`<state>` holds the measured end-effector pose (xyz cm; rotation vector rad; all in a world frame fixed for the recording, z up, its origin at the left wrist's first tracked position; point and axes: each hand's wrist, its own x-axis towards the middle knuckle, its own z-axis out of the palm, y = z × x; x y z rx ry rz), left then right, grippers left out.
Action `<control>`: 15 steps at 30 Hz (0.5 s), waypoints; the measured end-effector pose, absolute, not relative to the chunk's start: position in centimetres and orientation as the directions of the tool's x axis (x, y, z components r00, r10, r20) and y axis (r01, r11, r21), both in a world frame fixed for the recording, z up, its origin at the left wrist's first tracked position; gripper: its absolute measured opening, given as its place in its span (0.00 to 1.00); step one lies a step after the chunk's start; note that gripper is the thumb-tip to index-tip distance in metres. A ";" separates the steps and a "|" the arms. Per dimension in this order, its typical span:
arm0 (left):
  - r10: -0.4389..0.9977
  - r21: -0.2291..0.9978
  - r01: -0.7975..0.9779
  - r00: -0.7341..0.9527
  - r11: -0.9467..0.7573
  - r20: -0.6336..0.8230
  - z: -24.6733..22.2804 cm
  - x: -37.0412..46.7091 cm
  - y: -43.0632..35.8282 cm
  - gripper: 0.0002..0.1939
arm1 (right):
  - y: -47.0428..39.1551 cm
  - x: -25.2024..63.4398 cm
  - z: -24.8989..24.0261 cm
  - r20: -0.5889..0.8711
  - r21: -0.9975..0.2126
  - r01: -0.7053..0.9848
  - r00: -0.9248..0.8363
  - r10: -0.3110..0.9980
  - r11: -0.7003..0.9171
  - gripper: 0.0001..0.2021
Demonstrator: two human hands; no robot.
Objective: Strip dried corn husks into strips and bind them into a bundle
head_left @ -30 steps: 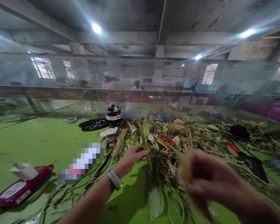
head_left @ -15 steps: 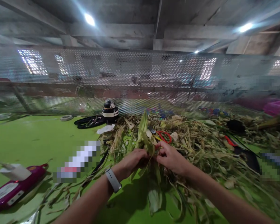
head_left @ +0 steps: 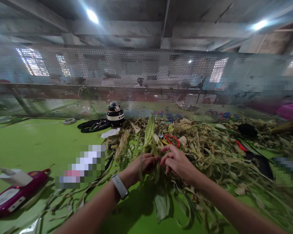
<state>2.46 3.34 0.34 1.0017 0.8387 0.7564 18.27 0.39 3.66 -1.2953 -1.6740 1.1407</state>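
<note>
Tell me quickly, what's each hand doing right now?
Left hand: closed, holding a bundle of green leaves.
Right hand: loosely curled beside it; whether it holds anything cannot be told.

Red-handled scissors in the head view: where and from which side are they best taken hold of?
Probably by the red loop, from above and the right. It lies exposed on the dried husks, facing right, with the metal pivot at its left; the blades cannot be made out. The right hand is just in front, so it could close on the loop's outer edge.
</note>
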 end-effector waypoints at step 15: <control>0.904 0.932 -0.147 0.332 0.332 -0.270 -0.2 2.1 4.0 0.11 | -5.9 13.1 -0.8 0.080 -0.049 0.660 -0.746 0.661 0.750 0.11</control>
